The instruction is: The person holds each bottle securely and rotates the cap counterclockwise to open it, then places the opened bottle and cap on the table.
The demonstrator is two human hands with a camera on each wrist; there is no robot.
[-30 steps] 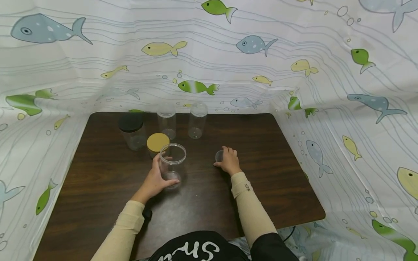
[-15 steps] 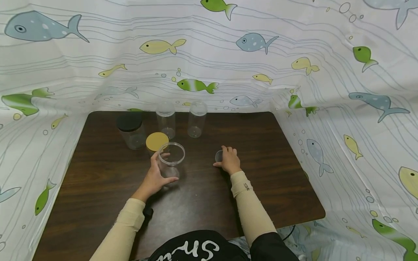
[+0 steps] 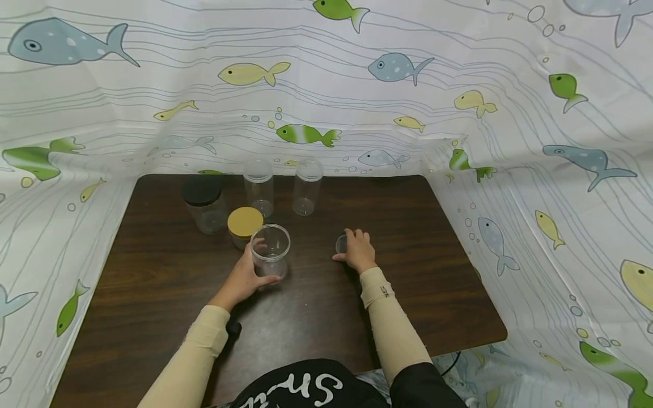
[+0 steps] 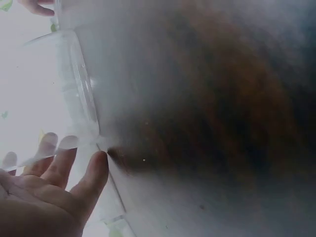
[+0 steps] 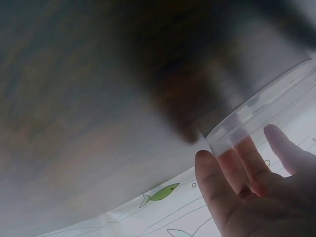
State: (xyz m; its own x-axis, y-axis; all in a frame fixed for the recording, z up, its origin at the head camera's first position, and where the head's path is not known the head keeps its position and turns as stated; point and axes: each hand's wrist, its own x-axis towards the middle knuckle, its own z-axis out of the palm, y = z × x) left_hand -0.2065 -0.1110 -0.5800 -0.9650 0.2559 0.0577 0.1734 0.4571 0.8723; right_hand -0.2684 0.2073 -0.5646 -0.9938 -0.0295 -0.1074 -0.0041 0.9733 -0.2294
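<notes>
My left hand point(image 3: 245, 280) grips a clear, lidless jar point(image 3: 271, 272) from its left side, thumb on the near wall and fingers behind. In the left wrist view, the jar's clear wall point(image 4: 39, 79) rises past the fingertips. Further right on the table, my right hand point(image 3: 360, 251) holds a small clear round piece point(image 3: 340, 245) that looks like a shallow lid or cup, mostly hidden by the fingers. The right wrist view has the thumb and fingers spread around its clear rim point(image 5: 261, 108). Just behind the lidless jar stands a low jar with a yellow lid point(image 3: 245, 222).
At the back left is a wide clear jar with a black lid point(image 3: 202, 192). Two tall clear jars, one point(image 3: 259, 192) left and another point(image 3: 308, 190) right, stand along the back edge. A fish-patterned curtain point(image 3: 326, 102) surrounds the brown table point(image 3: 418, 283).
Since half a second ago, my left hand and the lidless jar have shifted slightly right, and its rim sits a little lower in the view. The right hand stays in place.
</notes>
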